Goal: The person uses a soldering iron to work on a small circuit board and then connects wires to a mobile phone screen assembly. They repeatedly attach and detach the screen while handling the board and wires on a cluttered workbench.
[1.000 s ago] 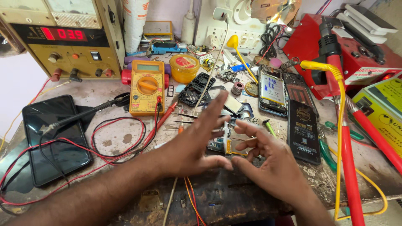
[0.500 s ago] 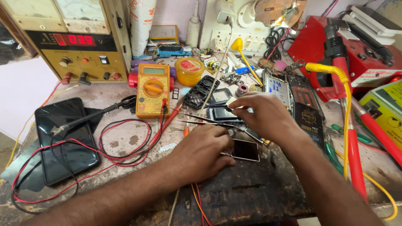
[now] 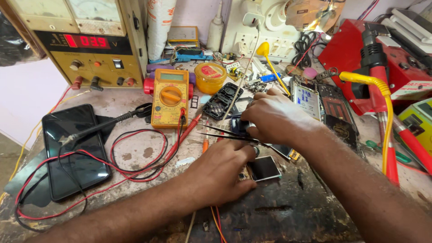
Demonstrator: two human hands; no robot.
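Since half a second ago the right hand (image 3: 274,117) has stayed over the same cluster of parts behind the left, and the left hand (image 3: 220,173) has slid a little nearer the small display module (image 3: 264,168), its fingers now curled down beside it. A second ago both hands were lifted and spread above the table; now both are low on the work.

From the head camera: the left hand lies palm down on the worn table (image 3: 288,216), fingers bent and narrow, fingertips touching the near edge of the small display module, which lies flat with its glossy face up. The right hand is closed over a dark phone part (image 3: 238,126) and pins it down; a pair of thin tweezers (image 3: 225,134) sticks out leftward from under that hand, though I cannot tell which fingers grip them.

Behind the hands sits a yellow multimeter (image 3: 170,96), with its red and black leads (image 3: 135,155) looping across the table to the left. A black smartphone (image 3: 74,150) lies face up at the left edge. At the back stands a bench power supply (image 3: 90,49) with a lit red readout. To the right, opened phone boards (image 3: 315,101) lie beside a red soldering station (image 3: 373,58).
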